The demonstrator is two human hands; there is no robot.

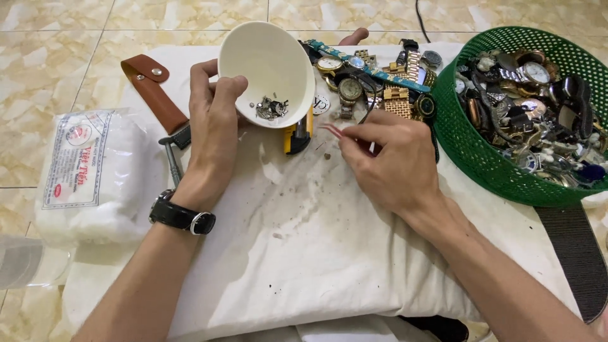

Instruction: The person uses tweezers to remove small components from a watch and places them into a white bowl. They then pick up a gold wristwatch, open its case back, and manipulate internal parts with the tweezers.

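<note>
Forearms crossing white cloth [329, 253]. Left hand [212, 120] clamped on tilted white bowl [269, 66] at 11 o'clock, pooling tiny parts [271, 109] at low rim. Right hand [386, 158] pinching tweezers [335, 131] toward it. Green basket [456, 142] of watches at 2 o'clock.

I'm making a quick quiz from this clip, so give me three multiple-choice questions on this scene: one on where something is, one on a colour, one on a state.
1. Where does the green basket of watches sit?
A. to the person's right
B. to the person's left
C. under the white bowl

2. What colour is the strap of the wristwatch on the left hand?
A. red
B. black
C. yellow

3. How is the white bowl held?
A. flat on the cloth
B. upside down
C. lifted and tilted toward the camera

Answers: 1 A, the basket fills the right edge of the view. 2 B, a black band circles the wrist. 3 C, the left hand grips its rim, with small metal parts pooled at its low side.
</note>
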